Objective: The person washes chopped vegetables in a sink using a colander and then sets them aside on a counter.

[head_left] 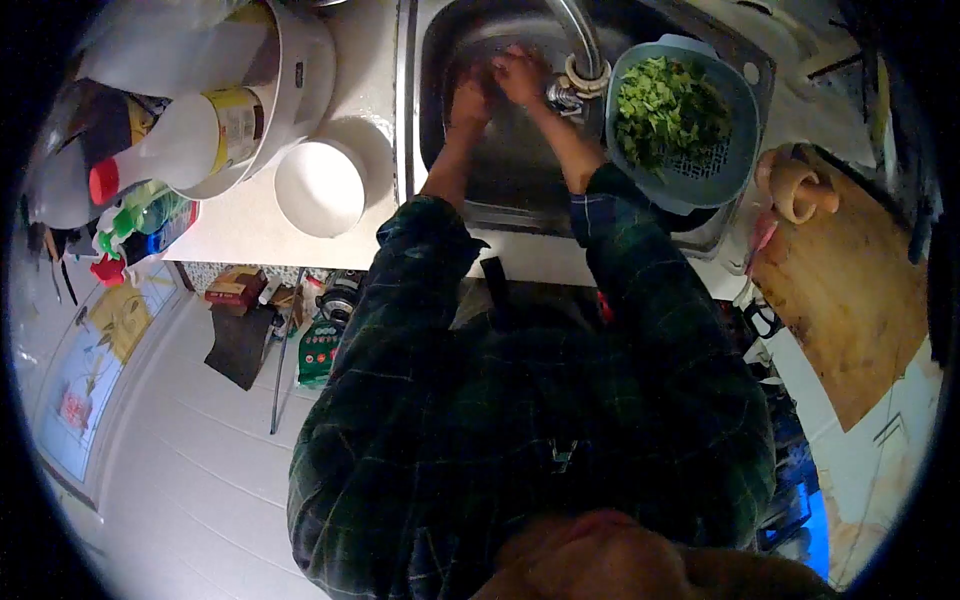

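Both hands are down in the dark sink (510, 180), close together near its far side. My left hand (469, 100) is at the left of the basin, its fingers blurred. Beside it, my right hand (521, 75) reaches in below the curved faucet (580, 35); its fingers are smeared too. Whether either hand holds anything cannot be made out. A blue-grey colander (738, 165) holding chopped green leaves (672, 110) rests over the sink's right part, to the right of my right forearm.
On the counter left of the sink stand a white bowl (320, 188) and a large white bucket (305, 80). A red-capped bottle (175, 150) lies by the bucket, near a spray bottle (130, 215). A wooden board (850, 290) is at the right.
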The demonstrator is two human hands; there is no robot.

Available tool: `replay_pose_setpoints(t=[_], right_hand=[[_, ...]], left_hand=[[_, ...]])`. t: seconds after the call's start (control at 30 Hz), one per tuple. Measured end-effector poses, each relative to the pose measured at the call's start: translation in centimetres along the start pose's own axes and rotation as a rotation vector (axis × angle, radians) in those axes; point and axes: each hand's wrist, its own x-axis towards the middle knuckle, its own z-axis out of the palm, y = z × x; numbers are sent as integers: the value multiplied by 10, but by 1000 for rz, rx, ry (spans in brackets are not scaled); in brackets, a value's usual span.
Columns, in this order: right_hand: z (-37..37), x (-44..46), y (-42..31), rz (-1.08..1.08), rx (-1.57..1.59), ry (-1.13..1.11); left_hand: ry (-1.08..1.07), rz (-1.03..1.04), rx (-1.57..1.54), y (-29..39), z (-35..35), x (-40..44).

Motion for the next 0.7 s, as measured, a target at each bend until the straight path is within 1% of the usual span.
replay_pose_setpoints(t=[0.03, 0.1, 0.13, 0.17, 0.2, 0.23, 0.27, 0.3, 0.33, 0.37, 0.4, 0.43, 0.47, 0.5, 0.53, 0.6, 0.63, 0.7], right_hand=[[-8, -5, -1, 22, -463, -66], [-45, -16, 29, 60, -768, -267], [-48, -34, 41, 66, -777, -266], [-45, -47, 25, 251, -806, -180], [-26, -58, -35, 517, -849, -41], [-16, -68, -68, 703, -861, 61], [-12, -77, -82, 810, -820, 124], [-6, -85, -93, 895, -743, 193], [-2, -89, -99, 897, -617, 229], [3, -93, -106, 899, -491, 268], [5, -99, -107, 905, -239, 331], [7, -107, -111, 902, 14, 388], [7, -115, -113, 887, 270, 441], [9, -123, -120, 860, 530, 489], [9, -130, -134, 844, 537, 499], [9, -130, -184, 650, 609, 429], [8, -134, -211, 632, 607, 431], [6, -137, -269, 482, 419, 466]], left_hand=[[0, -2, -7, 0, 6, 3], [-100, -87, -130, -5, 27, 1], [-105, -87, -139, -3, 36, -5], [-62, -224, -317, 0, 46, -13], [-16, -360, -492, -1, 59, -22], [77, -255, -826, -23, 92, -33], [75, -250, -825, -1, 76, -40], [-128, -223, -226, 43, 39, -53], [-310, -182, 379, 70, 18, -58], [-311, -308, 145, 48, 48, -64], [-287, -436, -84, 27, 78, -69], [-4, -489, -871, 14, 103, -76], [95, -622, -1151, 38, 86, -78], [240, -745, -1425, 62, 69, -80], [224, -733, -1423, 79, 52, -87], [62, -410, -1392, 110, 27, -93], [52, -394, -1397, 138, 7, -103], [50, -326, -957, 203, -32, -117]])
